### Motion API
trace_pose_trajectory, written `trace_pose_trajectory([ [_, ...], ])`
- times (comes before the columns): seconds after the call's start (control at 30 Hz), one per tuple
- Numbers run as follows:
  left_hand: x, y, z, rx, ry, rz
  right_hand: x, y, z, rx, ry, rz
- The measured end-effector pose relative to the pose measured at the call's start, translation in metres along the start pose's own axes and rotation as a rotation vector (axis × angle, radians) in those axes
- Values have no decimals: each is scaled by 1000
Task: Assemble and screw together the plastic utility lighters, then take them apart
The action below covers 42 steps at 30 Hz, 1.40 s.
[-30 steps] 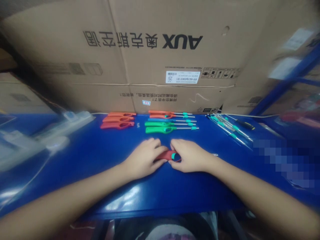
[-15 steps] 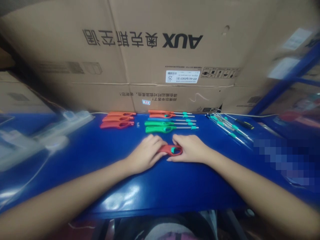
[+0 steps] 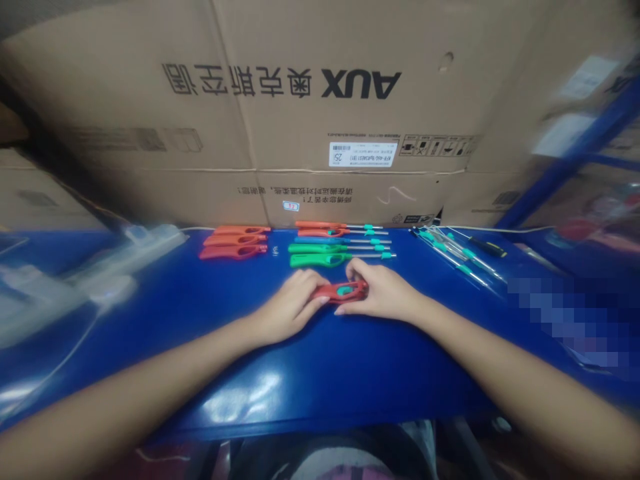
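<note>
Presumably light and stiff, the red handle (image 3: 330,291) lies over the worktop (image 3: 350,373) between the left hand (image 3: 286,305), fingers closed on its solid grip (the safer hold), and the right hand (image 3: 391,290), fingers curled around its thinner looped end.

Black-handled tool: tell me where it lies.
In the head view, the black-handled tool lies toward the back right of the blue table, beside the green-banded metal rods, near the cardboard.

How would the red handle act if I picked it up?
The red handle looks like moulded plastic, so probably stiff. It's likely light, being slim with an opening. Its smooth-looking surface might feel slightly slippery.
</note>
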<state>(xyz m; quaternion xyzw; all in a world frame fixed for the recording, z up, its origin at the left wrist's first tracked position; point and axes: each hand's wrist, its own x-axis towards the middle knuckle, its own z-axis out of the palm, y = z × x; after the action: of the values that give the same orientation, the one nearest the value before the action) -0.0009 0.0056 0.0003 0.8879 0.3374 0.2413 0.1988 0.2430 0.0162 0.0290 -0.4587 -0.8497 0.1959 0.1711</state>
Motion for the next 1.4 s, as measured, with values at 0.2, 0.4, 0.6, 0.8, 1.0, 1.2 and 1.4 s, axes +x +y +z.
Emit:
trace_pose_trajectory([
  [0.2,-1,-3,1,-101,36,-35,0,12,-4,304,-57,15],
  [0.4,-2,-6,4,-214,106,-116,4,23,-7,274,-185,-65],
  [0.6,0,-7,2,-305,281,-147,2,20,-7,70,-107,-176],
  [0.8,1,0,-2,-240,235,-169,0,19,-8,-56,-73,-248],
  [1.0,3,-5,1,-103,163,-105,-2,13,-10,-31,99,-380],
  [1.2,7,-5,-9,-93,113,-82,-3,12,-19,35,175,-438],
  [1.4,11,-3,-25,-29,165,-58,0,17,-22,213,289,-365],
])
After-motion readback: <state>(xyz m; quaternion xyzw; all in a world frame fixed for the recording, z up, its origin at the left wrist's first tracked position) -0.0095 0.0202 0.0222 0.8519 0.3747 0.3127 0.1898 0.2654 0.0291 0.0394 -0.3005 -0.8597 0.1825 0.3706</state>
